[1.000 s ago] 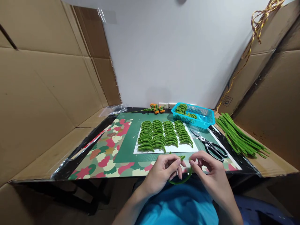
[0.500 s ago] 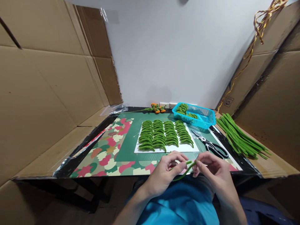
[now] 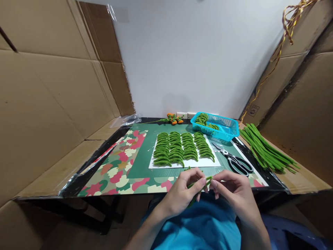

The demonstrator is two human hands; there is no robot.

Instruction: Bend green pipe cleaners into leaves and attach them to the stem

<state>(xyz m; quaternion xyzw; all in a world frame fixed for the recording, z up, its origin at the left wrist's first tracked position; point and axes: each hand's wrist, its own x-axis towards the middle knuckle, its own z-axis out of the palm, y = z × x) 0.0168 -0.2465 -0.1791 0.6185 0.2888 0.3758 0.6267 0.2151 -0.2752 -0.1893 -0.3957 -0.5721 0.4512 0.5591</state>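
Note:
My left hand [image 3: 183, 191] pinches a green pipe cleaner [image 3: 208, 178] between thumb and fingers, just past the table's front edge. The fingertips of my right hand [image 3: 231, 189] are closed on the same pipe cleaner close to its end. Part of it is bent and hidden behind my left fingers. Beyond my hands lies a white sheet [image 3: 188, 164] bearing several columns of short curved green pipe-cleaner pieces [image 3: 176, 149]. Black-handled scissors [image 3: 235, 161] rest to the right of the sheet, blades pointing away and left.
At the back right a blue plastic basket [image 3: 230, 132] holds more curved green pieces. A bundle of long green pipe cleaners [image 3: 267, 149] lies at the right. Orange flowers on green stems [image 3: 174, 119] lie by the wall. Cardboard panels [image 3: 52, 86] stand at both sides.
My right hand has moved left, closer to my left hand. The pipe cleaner's loop that hung between them has drawn in.

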